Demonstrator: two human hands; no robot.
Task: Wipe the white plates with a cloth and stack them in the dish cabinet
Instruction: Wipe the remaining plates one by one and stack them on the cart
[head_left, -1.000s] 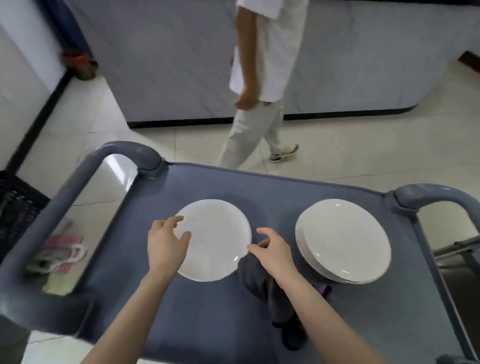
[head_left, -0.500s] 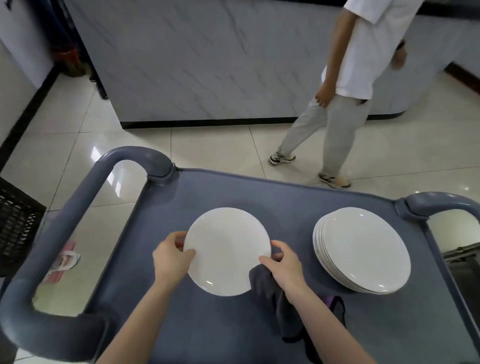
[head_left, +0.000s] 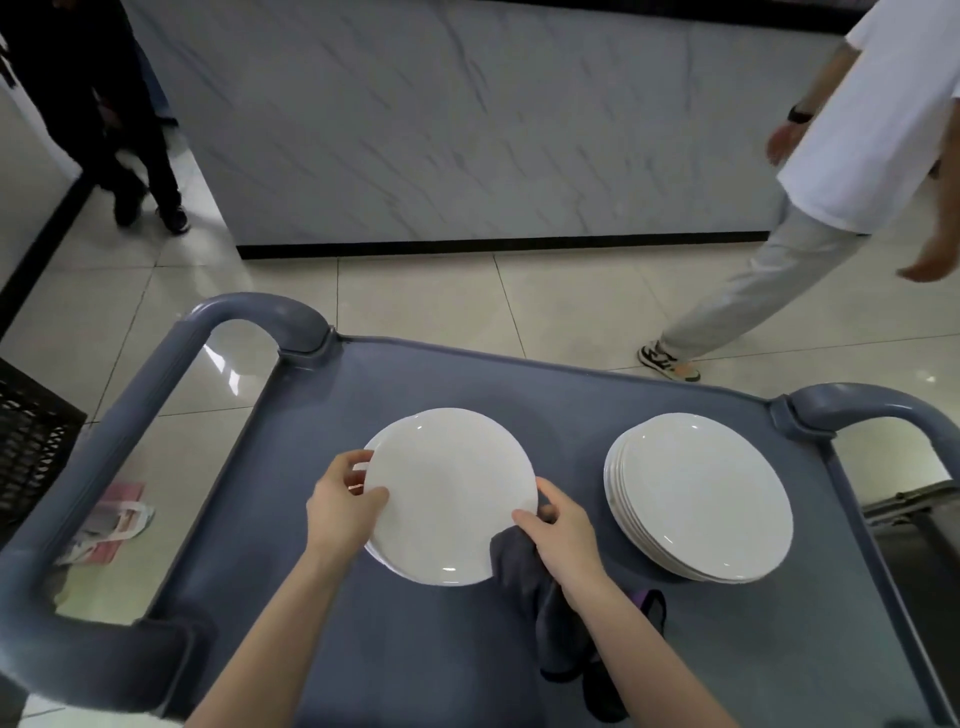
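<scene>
A white plate lies left of the plate stack, between both hands. The left hand grips its rim; the right hand pinches rim and grey cloth.

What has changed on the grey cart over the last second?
The left hand, earlier resting on the round white plate, now grips its left rim; the right hand pinches the right rim. The passer-by in a white shirt walked off rightwards. The dark grey cloth under the right hand and the stack of white plates on the grey plastic cart stayed put.
</scene>
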